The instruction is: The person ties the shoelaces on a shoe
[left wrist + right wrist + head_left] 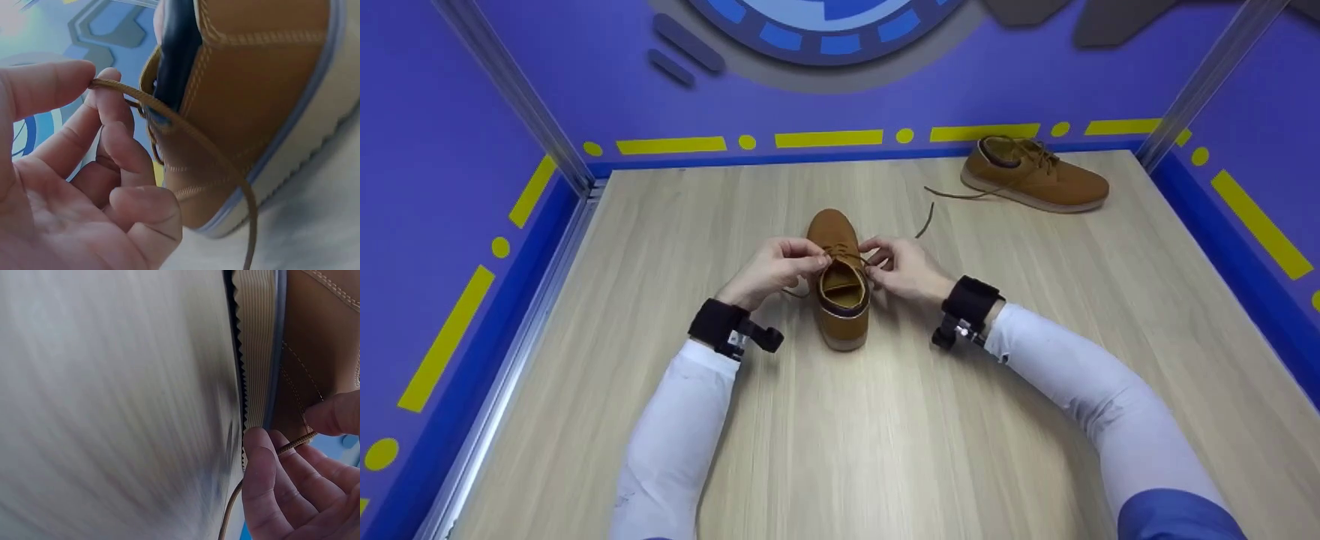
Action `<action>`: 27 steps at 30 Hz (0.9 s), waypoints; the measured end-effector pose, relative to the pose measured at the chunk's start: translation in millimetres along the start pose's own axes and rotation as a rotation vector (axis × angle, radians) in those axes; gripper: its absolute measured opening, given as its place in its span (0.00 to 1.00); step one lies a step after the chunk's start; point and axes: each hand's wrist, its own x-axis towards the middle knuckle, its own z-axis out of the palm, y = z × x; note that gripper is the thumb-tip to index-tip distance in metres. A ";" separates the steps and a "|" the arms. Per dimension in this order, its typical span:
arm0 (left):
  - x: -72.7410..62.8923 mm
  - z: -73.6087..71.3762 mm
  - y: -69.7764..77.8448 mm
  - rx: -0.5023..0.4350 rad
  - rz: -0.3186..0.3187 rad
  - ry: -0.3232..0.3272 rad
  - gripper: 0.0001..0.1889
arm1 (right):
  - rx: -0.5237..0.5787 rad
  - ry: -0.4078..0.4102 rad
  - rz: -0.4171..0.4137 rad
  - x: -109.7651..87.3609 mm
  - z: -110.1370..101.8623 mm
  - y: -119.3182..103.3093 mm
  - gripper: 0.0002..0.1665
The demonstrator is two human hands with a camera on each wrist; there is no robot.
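A brown lace-up shoe (844, 326) stands upright on the table, its toe pointing away and its opening facing me. My left hand (774, 270) is at the shoe's left side, over the laces. In the left wrist view, thumb and fingertip pinch a brown shoelace (211, 147), whose free length hangs down past the shoe's side. On the other side, my right hand (906, 267) holds another shoelace (298, 442) between thumb and fingers. That lace runs down beside the sole (256, 354) in the right wrist view.
A second brown shoe (1054, 180) sits at the back right, its toe to the right, with a loose lace (960, 196) trailing left. Another lace end (926, 221) lies on the wooden table (840, 450). Blue-purple panels (810, 112) rise at the back and both sides.
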 end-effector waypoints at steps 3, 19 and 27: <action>1.7 1.5 -0.8 -0.087 0.014 -0.010 0.06 | -0.002 -0.005 0.007 0.0 -0.1 -0.2 0.26; 18.2 33.0 -10.7 -0.371 0.108 0.314 0.16 | -0.001 -0.008 0.006 -1.0 0.0 0.0 0.27; 21.9 40.6 -11.0 -0.314 0.100 0.419 0.03 | -0.016 0.008 -0.010 -2.2 -1.8 1.3 0.19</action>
